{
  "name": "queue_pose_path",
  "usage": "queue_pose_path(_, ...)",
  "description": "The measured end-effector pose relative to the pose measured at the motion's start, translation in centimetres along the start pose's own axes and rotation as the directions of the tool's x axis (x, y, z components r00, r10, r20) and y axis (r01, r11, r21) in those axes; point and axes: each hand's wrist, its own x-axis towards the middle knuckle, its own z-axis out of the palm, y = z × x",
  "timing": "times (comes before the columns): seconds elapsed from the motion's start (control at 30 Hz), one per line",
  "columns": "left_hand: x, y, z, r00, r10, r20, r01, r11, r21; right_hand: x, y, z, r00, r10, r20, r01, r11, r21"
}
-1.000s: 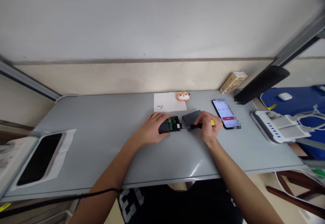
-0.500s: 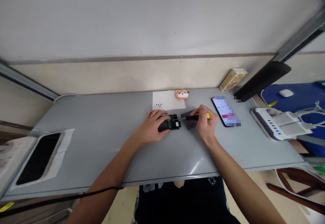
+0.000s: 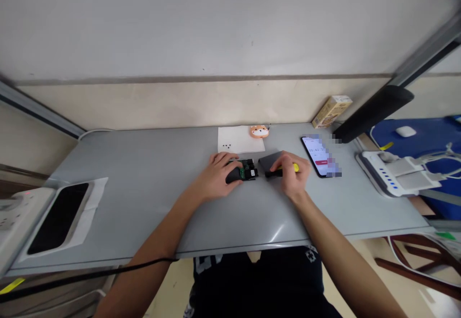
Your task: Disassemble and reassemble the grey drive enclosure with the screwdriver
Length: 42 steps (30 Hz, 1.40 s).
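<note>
My left hand (image 3: 216, 176) grips a small black device (image 3: 242, 172) with its cover off, its green circuit board exposed, on the grey table (image 3: 151, 198). My right hand (image 3: 293, 176) is closed round a screwdriver (image 3: 279, 171) with a yellow and black handle, its tip pointing left at the device's right end. The device's dark grey cover (image 3: 270, 161) lies just behind the screwdriver. A white paper sheet (image 3: 237, 140) with several tiny dark screws lies behind the device.
A lit phone (image 3: 319, 156) lies right of my right hand. An orange animal-shaped trinket (image 3: 259, 131) and a small carton (image 3: 331, 110) stand at the back. A white power strip (image 3: 391, 174) sits far right. A black slab on paper (image 3: 59, 217) lies far left.
The screwdriver dipped from above the cover back down to the device's right end. My left hand stayed on the device. The camera shifted slightly.
</note>
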Motion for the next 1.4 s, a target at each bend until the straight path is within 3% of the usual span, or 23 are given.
queue_pose_path(0.1,0.0,0.1,0.0,1.0,0.006,-0.004,-0.006,1.0,-0.014,-0.3,-0.2,0.3,0.992,-0.063,0.107,0.071,0.995,-0.07)
queue_pose_path(0.2,0.0,0.2,0.1,1.0,0.003,-0.015,-0.003,0.999,-0.042,-0.7,-0.2,0.6,0.986,-0.099,0.136,0.111,0.99,-0.084)
queue_pose_path(0.63,0.0,0.4,0.1,1.0,-0.018,-0.002,0.018,0.994,-0.108,-0.7,0.1,0.7,1.0,-0.026,0.001,0.026,0.999,-0.027)
queue_pose_path(0.8,0.1,0.4,0.1,1.0,-0.023,-0.002,0.023,0.996,-0.092,-1.2,0.3,0.7,0.982,-0.172,0.073,0.177,0.981,-0.08)
queue_pose_path(0.93,0.1,0.2,0.3,1.0,-0.025,-0.007,0.025,0.995,-0.097,-1.6,0.3,1.0,0.931,-0.363,0.03,0.364,0.93,-0.041)
queue_pose_path(1.23,0.3,0.0,1.2,0.999,-0.031,-0.037,0.028,0.997,-0.078,-1.6,0.2,0.9,0.933,-0.359,-0.027,0.357,0.931,-0.076)
queue_pose_path(1.4,0.5,-0.2,1.5,0.998,-0.055,-0.043,0.051,0.995,-0.09,-1.6,0.6,1.0,0.917,-0.398,-0.002,0.397,0.915,-0.074)
